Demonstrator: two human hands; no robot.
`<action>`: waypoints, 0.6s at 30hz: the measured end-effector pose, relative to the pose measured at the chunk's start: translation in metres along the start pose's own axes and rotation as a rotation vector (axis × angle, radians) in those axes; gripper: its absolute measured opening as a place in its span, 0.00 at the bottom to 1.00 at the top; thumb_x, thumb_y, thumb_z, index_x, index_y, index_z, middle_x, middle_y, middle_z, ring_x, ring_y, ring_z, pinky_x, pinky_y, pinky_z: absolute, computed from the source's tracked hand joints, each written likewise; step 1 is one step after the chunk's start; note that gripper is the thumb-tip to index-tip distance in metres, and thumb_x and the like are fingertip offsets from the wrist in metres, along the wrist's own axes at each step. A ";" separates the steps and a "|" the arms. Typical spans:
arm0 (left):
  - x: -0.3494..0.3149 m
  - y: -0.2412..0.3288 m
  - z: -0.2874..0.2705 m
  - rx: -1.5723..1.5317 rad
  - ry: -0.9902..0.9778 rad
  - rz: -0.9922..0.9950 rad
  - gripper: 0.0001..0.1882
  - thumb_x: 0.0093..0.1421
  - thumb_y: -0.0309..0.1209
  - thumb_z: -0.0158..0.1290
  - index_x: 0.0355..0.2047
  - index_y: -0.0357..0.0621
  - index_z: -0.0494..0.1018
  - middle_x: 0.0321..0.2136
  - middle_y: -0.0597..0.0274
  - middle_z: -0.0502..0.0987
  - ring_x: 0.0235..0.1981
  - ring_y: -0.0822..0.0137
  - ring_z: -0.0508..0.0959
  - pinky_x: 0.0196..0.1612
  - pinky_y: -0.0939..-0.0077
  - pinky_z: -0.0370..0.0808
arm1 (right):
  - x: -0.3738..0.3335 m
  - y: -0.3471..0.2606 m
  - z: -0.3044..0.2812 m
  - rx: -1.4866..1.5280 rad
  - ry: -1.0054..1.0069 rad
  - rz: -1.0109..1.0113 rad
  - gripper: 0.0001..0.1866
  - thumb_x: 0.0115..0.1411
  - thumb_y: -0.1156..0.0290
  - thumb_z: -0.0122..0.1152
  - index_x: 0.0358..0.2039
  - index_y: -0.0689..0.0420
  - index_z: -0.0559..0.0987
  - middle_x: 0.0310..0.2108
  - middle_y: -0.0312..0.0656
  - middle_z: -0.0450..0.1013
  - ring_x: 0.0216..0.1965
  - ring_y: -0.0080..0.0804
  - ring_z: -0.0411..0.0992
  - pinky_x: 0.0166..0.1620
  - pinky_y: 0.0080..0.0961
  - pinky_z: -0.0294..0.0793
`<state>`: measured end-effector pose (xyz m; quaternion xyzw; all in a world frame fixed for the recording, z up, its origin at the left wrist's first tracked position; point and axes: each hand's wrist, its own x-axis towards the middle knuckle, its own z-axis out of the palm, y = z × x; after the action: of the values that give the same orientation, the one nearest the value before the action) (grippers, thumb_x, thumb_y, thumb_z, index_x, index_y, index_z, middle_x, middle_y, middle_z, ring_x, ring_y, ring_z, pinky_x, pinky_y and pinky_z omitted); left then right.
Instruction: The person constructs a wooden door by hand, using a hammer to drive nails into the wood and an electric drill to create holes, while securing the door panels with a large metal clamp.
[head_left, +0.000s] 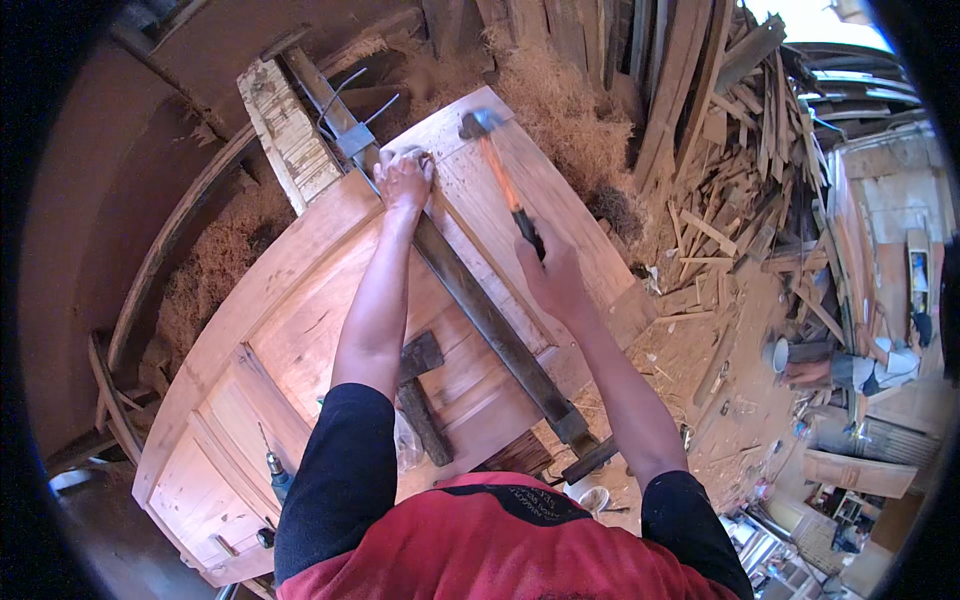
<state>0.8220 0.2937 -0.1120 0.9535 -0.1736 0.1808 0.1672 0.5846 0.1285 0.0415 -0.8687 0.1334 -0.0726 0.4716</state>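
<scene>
My right hand point(553, 270) is wrapped round the black grip of a hammer point(497, 175) with an orange shaft. The hammer's head is raised over the top end of a large panelled wooden door point(560, 200) and looks slightly blurred. Beside a long metal bar clamp point(480, 320) that crosses the door, my left hand point(405, 182) has its fingers closed near the door's top edge. Whatever the left fingers pinch is too small or hidden to name. The clamp's sliding jaw point(355, 140) sits just beyond that hand.
A dark block-headed mallet point(422, 355) lies on the door between my arms. A drill point(278, 475) with a long bit rests at the left. Scrap wood point(750, 190) and shavings point(555, 110) pile up beyond. Another person point(880, 365) is at the far right.
</scene>
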 end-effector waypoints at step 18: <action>-0.048 0.012 -0.027 -0.082 0.210 -0.374 0.13 0.55 0.27 0.50 0.41 0.56 0.75 0.42 0.63 0.75 0.46 0.57 0.73 0.48 0.57 0.71 | 0.045 -0.020 0.045 0.025 0.050 -0.222 0.15 0.69 0.63 0.51 0.45 0.64 0.71 0.28 0.61 0.74 0.29 0.63 0.74 0.32 0.44 0.73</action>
<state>0.7676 0.3067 -0.1051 0.9374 0.0176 0.2377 0.2539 0.6424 0.1616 0.0335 -0.8700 0.0472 -0.1477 0.4681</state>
